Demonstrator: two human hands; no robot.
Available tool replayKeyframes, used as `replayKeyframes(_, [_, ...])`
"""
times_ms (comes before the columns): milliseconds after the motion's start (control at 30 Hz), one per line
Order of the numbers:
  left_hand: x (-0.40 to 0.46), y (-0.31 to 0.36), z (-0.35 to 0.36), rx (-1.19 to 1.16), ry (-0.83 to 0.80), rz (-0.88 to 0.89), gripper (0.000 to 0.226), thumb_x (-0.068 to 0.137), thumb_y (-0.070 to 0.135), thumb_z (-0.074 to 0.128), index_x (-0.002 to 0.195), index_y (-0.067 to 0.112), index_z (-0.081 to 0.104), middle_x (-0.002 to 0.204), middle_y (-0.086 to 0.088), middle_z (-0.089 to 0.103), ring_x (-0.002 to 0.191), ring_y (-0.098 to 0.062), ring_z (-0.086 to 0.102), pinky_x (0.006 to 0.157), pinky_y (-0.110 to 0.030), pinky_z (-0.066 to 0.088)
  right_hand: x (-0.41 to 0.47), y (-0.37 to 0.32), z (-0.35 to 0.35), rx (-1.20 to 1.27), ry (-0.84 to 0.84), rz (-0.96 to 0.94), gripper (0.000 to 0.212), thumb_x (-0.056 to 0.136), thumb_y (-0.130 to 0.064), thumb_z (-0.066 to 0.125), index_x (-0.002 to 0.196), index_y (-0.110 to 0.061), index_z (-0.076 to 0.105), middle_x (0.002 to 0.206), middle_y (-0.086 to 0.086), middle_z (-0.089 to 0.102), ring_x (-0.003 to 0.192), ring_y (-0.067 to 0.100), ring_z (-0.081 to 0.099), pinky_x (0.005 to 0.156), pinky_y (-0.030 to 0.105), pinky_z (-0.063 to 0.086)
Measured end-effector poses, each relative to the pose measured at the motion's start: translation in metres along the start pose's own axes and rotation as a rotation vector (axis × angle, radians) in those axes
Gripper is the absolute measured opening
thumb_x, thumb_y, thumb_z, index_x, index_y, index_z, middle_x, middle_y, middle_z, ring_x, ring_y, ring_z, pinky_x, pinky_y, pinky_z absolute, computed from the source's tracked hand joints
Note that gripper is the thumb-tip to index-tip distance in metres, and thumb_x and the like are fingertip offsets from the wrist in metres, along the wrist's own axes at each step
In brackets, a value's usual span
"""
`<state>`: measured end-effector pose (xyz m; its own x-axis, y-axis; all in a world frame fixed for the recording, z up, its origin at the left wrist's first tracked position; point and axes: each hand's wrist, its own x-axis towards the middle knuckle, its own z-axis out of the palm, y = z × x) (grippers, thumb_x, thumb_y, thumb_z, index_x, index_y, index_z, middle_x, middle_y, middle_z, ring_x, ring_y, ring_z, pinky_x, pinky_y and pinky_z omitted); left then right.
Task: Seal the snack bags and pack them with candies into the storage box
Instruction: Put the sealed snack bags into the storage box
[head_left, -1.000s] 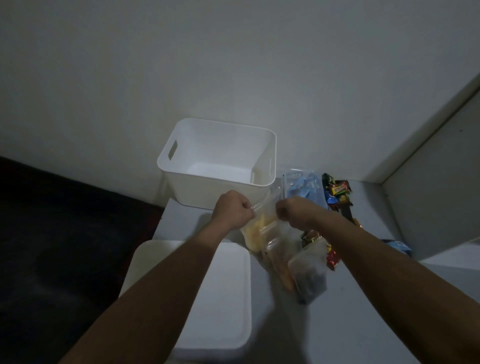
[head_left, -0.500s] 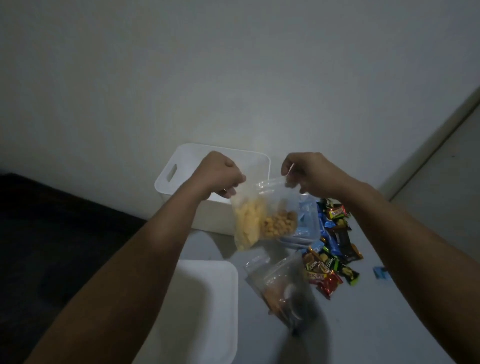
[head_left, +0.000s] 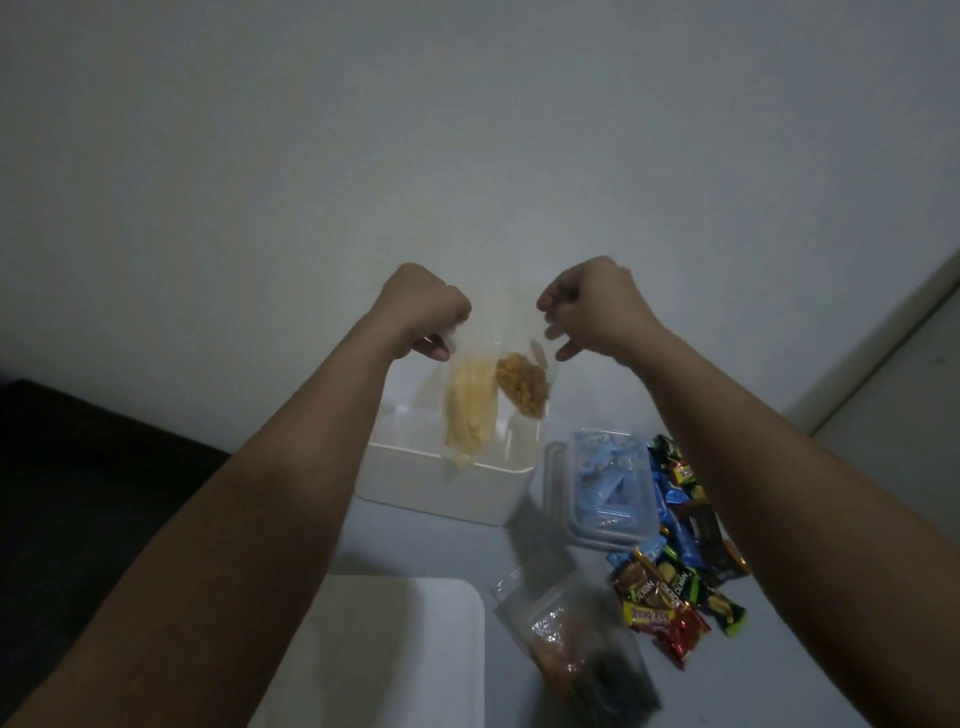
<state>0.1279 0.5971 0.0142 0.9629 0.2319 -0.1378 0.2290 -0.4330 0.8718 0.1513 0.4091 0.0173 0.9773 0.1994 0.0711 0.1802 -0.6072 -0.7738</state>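
Both hands pinch the clear snack bag (head_left: 493, 395) by its top corners, left hand (head_left: 423, 306) and right hand (head_left: 592, 306), holding it up over the white storage box (head_left: 441, 483). Bag hangs w/ long axis vertical, mouth up. To seal well: keep top taut, run fingers along the strip end to end.

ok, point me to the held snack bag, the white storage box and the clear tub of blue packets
held snack bag (head_left: 470, 410): head view, yellow contents
white storage box (head_left: 441, 486): head view, near wall
clear tub of blue packets (head_left: 608, 488): head view, top face
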Motion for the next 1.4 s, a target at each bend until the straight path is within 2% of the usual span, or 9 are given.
replayKeyframes(433, [0.073,-0.077,0.061,0.018,-0.027,-0.148,0.009,0.079,0.004,0.063,0.083,-0.004,0.066,0.073,-0.023,0.069,0.056,-0.031,0.071,0.058,-0.048,0.06,0.048,0.057,0.091,-0.015,-0.042,0.294,0.022,0.079,0.004,0.057,0.095,0.001,0.073,0.092,0.019,0.072,0.063,0.03,0.072,0.065,0.043,0.062])
replayKeyframes(733, [0.091,-0.114,0.1,0.041,-0.099,-0.204,0.014,0.082,0.008,0.067,0.095,0.004,0.071,0.099,-0.012,0.068,0.077,-0.032,0.069,0.062,-0.042,0.061,0.062,0.088,0.117,-0.025,-0.342,0.461,0.026,0.084,0.001,0.045,0.101,0.012,0.061,0.099,0.028,0.067,0.082,0.041,0.068,0.072,0.053,0.059])
replayKeyframes(900, [0.093,-0.123,0.114,0.011,-0.26,-0.283,0.034,0.09,0.042,0.058,0.1,0.01,0.068,0.114,-0.01,0.065,0.104,-0.033,0.061,0.078,-0.051,0.057,0.064,0.085,0.115,-0.025,-0.442,0.54,0.032,0.091,0.001,0.052,0.123,0.006,0.053,0.122,0.024,0.059,0.109,0.038,0.063,0.059,0.029,0.058])
replayKeyframes(1000, [0.094,-0.126,0.119,-0.093,-0.344,-0.351,0.056,0.096,0.057,0.032,0.103,0.012,0.065,0.116,-0.01,0.064,0.109,-0.031,0.058,0.088,-0.053,0.052,0.067,0.083,0.111,-0.059,-0.394,0.517,0.031,0.092,-0.004,0.053,0.121,0.006,0.055,0.123,0.024,0.06,0.109,0.038,0.063,0.081,0.041,0.059])
replayKeyframes(1067, [0.096,-0.128,0.12,-0.126,-0.343,-0.356,0.062,0.098,0.055,0.026,0.113,0.008,0.064,0.12,-0.012,0.062,0.11,-0.033,0.056,0.092,-0.052,0.049,0.069,0.082,0.107,-0.156,-0.332,0.462,0.027,0.094,-0.008,0.051,0.115,0.006,0.059,0.12,0.023,0.062,0.107,0.035,0.064,0.09,0.035,0.054])
replayKeyframes(1133, [0.097,-0.129,0.122,-0.14,-0.344,-0.354,0.064,0.099,0.055,0.025,0.119,0.006,0.061,0.123,-0.013,0.06,0.113,-0.034,0.055,0.093,-0.05,0.049,0.071,0.082,0.1,-0.193,-0.229,0.421,0.018,0.092,-0.006,0.051,0.1,0.006,0.062,0.109,0.02,0.066,0.091,0.031,0.068,0.073,0.021,0.054])
replayKeyframes(1200, [0.096,-0.13,0.121,-0.141,-0.35,-0.339,0.065,0.098,0.056,0.026,0.122,0.005,0.06,0.124,-0.012,0.059,0.114,-0.033,0.055,0.09,-0.047,0.048,0.074,0.089,0.093,-0.137,-0.197,0.424,0.016,0.089,-0.001,0.049,0.096,0.008,0.06,0.097,0.021,0.066,0.081,0.033,0.07,0.062,0.028,0.058])
replayKeyframes(1300, [0.093,-0.127,0.12,-0.105,-0.292,-0.294,0.06,0.097,0.055,0.034,0.11,0.005,0.065,0.113,-0.009,0.063,0.107,-0.029,0.059,0.084,-0.04,0.049,0.069,0.094,0.077,-0.015,-0.2,0.471,0.021,0.085,0.002,0.049,0.097,0.011,0.063,0.091,0.026,0.069,0.073,0.036,0.072,0.063,0.047,0.061])
replayKeyframes(1400, [0.085,-0.118,0.117,0.035,-0.149,-0.15,0.053,0.092,0.047,0.048,0.083,0.0,0.068,0.094,-0.014,0.071,0.095,-0.032,0.065,0.082,-0.041,0.055,0.051,0.095,0.056,-0.033,-0.306,0.428,0.016,0.083,0.001,0.059,0.095,0.007,0.068,0.089,0.022,0.071,0.077,0.03,0.073,0.065,0.041,0.061])
